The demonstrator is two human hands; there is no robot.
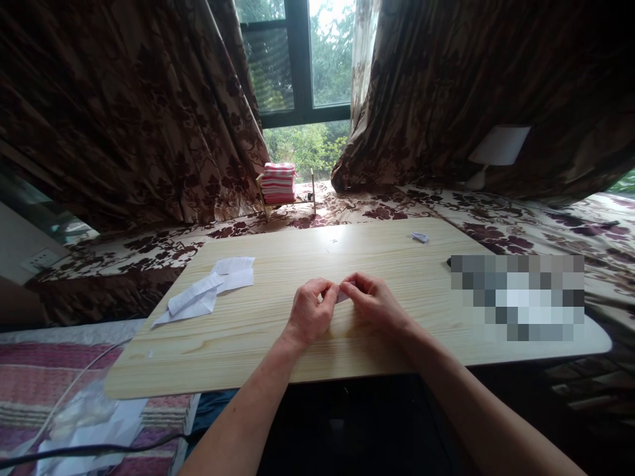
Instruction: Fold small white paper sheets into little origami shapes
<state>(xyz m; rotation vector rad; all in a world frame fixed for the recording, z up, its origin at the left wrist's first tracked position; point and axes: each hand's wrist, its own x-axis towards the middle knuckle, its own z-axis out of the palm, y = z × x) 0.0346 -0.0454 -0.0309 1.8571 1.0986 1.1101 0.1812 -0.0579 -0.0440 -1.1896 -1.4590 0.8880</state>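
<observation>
Over the middle of the light wooden table [278,357], my left hand [313,305] and my right hand [372,299] meet at their fingertips. Both are closed in a pinch on a small piece of paper [342,297], a bit of which shows between the thumbs. The rest of that paper is hidden by my fingers. To the left of my left hand lie several folded white paper sheets [198,297], partly overlapping. A small crumpled paper [419,237] rests near the far right edge of the tabletop.
A blurred-out patch [520,297] covers something at the table's right. Beyond the table, a small stand holds folded pink striped cloths [278,183] before the window. A white lamp [500,145] stands at the right. Papers and a plastic bag [86,406] lie lower left, beside a black cable [99,450].
</observation>
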